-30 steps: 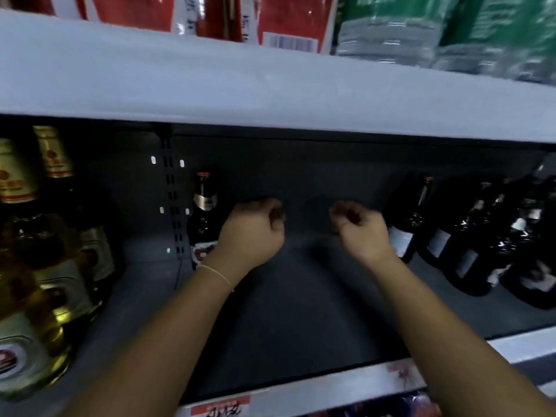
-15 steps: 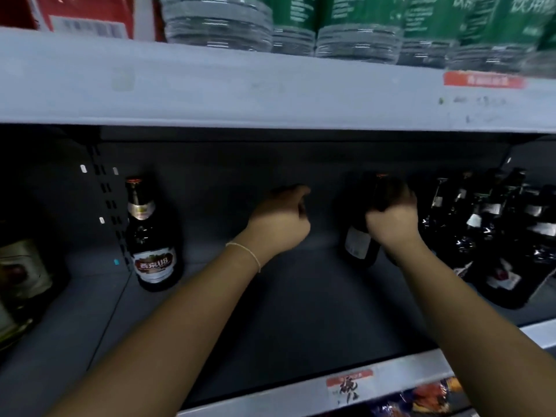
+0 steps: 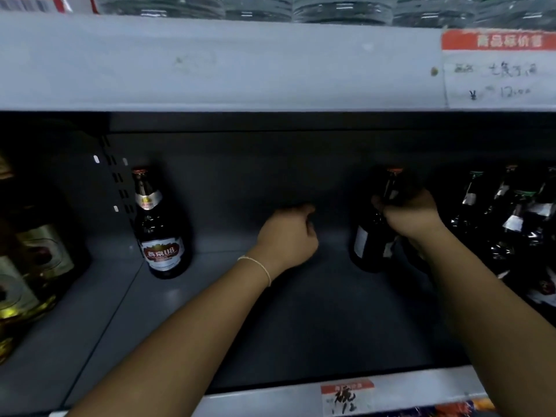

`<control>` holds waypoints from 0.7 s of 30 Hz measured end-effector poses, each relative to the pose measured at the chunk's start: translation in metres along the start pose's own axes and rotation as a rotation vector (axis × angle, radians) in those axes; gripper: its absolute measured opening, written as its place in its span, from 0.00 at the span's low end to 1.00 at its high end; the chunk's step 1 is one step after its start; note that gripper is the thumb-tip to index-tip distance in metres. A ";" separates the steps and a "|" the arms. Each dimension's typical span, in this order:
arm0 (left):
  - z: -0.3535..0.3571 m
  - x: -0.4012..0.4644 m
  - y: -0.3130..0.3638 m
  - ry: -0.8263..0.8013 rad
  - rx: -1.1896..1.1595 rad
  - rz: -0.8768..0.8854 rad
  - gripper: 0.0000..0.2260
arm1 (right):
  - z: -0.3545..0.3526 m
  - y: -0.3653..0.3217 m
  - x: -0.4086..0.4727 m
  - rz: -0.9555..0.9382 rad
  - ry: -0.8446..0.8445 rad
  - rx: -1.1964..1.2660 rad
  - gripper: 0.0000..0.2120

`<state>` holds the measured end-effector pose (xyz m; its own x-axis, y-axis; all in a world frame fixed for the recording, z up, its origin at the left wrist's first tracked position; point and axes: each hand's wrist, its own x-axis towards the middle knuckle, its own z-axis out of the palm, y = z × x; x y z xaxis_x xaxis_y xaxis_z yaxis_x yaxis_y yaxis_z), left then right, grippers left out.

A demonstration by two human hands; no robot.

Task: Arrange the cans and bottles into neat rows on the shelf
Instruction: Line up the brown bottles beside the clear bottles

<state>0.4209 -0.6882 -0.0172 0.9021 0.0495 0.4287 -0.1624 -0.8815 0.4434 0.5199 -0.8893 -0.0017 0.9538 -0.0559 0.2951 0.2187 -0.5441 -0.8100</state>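
A dark beer bottle (image 3: 369, 242) with an orange cap stands at the back right of the grey shelf (image 3: 301, 326). My right hand (image 3: 412, 215) grips it around the neck and shoulder. My left hand (image 3: 288, 236) hovers mid-shelf with fingers curled, holding nothing. Another dark beer bottle (image 3: 159, 230) with a red and white label stands upright at the back left, apart from both hands. Several dark bottles (image 3: 517, 224) crowd the right end of the shelf, close beside my right hand.
Golden-labelled bottles (image 3: 27, 266) stand in the neighbouring bay at far left. The upper shelf's white edge (image 3: 210, 64) hangs low overhead and carries a price tag (image 3: 499, 67). Clear water bottles (image 3: 340, 7) sit above. A price label (image 3: 346, 397) marks the front rail.
The view has shifted right. My right hand, empty a second ago, reached right and took hold of the dark bottle's neck. My left hand has stayed curled in the middle.
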 end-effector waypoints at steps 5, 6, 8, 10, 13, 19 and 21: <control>0.000 -0.005 -0.002 -0.033 -0.065 0.004 0.18 | 0.002 -0.014 -0.015 -0.061 0.037 -0.033 0.11; -0.001 -0.007 -0.003 -0.036 -0.083 0.004 0.19 | 0.005 -0.019 -0.021 -0.074 0.040 -0.043 0.12; -0.004 -0.011 -0.007 -0.050 -0.115 -0.001 0.19 | 0.015 -0.028 -0.033 -0.126 0.042 -0.080 0.12; -0.011 -0.017 -0.013 -0.104 -0.142 -0.010 0.21 | 0.025 -0.040 -0.045 -0.181 0.083 -0.101 0.14; -0.027 -0.027 -0.022 -0.228 -0.181 -0.025 0.25 | 0.039 -0.062 -0.062 -0.219 0.139 -0.071 0.15; -0.055 -0.056 -0.053 -0.293 -0.327 -0.084 0.21 | 0.071 -0.106 -0.097 -0.260 0.090 0.035 0.16; -0.062 -0.068 -0.067 -0.307 -0.417 -0.141 0.23 | 0.085 -0.117 -0.105 -0.239 0.064 0.043 0.16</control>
<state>0.3454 -0.6033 -0.0276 0.9919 -0.0411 0.1203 -0.1202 -0.6118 0.7818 0.4113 -0.7489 0.0192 0.8590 0.0162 0.5118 0.4466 -0.5124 -0.7335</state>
